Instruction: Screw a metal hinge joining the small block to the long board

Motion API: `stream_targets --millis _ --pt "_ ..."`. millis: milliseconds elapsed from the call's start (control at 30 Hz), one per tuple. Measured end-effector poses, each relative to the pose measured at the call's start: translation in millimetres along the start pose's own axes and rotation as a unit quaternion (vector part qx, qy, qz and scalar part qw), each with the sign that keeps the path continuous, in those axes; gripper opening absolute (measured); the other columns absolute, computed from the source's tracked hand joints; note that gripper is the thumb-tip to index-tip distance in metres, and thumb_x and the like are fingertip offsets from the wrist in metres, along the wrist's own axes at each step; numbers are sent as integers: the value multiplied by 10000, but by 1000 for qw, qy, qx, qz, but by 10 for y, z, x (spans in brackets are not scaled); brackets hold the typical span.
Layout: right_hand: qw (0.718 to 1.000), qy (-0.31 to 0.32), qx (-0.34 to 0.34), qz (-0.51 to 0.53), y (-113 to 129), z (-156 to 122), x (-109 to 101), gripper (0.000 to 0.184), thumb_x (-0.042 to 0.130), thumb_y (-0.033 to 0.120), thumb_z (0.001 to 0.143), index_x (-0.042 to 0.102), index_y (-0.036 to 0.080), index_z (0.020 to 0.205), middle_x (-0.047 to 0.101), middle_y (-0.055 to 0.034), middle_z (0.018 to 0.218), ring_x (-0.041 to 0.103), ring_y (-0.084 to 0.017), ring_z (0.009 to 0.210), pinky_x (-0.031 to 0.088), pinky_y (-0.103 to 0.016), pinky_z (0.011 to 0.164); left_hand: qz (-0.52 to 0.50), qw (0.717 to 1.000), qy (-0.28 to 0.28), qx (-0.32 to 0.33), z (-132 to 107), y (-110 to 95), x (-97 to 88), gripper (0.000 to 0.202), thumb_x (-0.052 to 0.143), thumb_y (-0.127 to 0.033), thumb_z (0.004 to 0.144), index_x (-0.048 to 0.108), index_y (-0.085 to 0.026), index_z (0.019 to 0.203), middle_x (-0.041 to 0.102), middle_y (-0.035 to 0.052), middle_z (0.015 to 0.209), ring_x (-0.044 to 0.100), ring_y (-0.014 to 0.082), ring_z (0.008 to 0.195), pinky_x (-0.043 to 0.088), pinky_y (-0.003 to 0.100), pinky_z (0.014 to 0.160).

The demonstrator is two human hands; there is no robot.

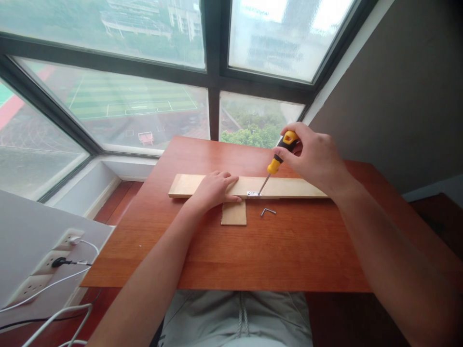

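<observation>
A long pale wooden board (282,187) lies across the table. My left hand (213,189) grips it across its width, fingers over the top and thumb at the near edge. In my right hand (318,154) is a screwdriver (275,163) with a yellow and black handle, held tilted. Its tip meets a small silver metal plate (253,193) at the board's near edge. Beneath the board, a short flat wooden piece (233,214) sticks out toward me. An L-shaped hex key (268,211) rests on the table just to the right of that piece.
The reddish-brown wooden table (282,255) has its near edge at my lap. Large windows (137,103) stand behind it, and a dark wall (398,96) is on the right. At lower left, power sockets (48,262) with plugs and white cables (58,313) sit beside the table.
</observation>
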State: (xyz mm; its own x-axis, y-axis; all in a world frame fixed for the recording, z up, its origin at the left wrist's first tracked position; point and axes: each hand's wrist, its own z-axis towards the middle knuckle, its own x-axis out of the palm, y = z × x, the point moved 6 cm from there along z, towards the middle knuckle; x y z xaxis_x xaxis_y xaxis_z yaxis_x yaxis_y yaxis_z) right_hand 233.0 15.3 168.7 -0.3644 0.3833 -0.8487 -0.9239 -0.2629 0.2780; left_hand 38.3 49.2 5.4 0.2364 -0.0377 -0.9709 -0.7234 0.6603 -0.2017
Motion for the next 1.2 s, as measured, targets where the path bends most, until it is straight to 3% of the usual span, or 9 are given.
stream_targets --millis 233,433,633,1200 --pt "998 43 -8 40 27 -64 39 298 593 401 882 534 279 1148 696 -34 956 645 -203 687 494 -364 687 16 1000 -5 11 -52 -68 -47 596 642 -596 842 561 -244 1317 634 119 1220 601 303 1057 445 383 889" --pt "998 52 -9 34 50 -26 4 298 613 399 866 567 274 1132 699 -36 908 644 -225 722 492 -379 709 10 1000 0 12 -48 -58 -49 606 654 -596 834 560 -242 1318 625 117 1236 596 302 1066 443 383 897" --pt "997 13 -24 69 152 -8 -103 298 606 386 866 581 268 1139 689 -32 962 647 -202 731 509 -367 739 14 1000 -5 12 -37 -37 -27 620 640 -615 835 559 -241 1323 625 112 1252 588 305 1089 436 394 924" --pt "990 -9 -67 125 159 -55 26 281 659 321 858 592 260 1124 686 -17 928 654 -177 730 552 -331 692 11 1000 -11 11 -32 -10 19 640 632 -644 826 546 -260 1331 615 105 1279 584 304 1114 428 394 934"
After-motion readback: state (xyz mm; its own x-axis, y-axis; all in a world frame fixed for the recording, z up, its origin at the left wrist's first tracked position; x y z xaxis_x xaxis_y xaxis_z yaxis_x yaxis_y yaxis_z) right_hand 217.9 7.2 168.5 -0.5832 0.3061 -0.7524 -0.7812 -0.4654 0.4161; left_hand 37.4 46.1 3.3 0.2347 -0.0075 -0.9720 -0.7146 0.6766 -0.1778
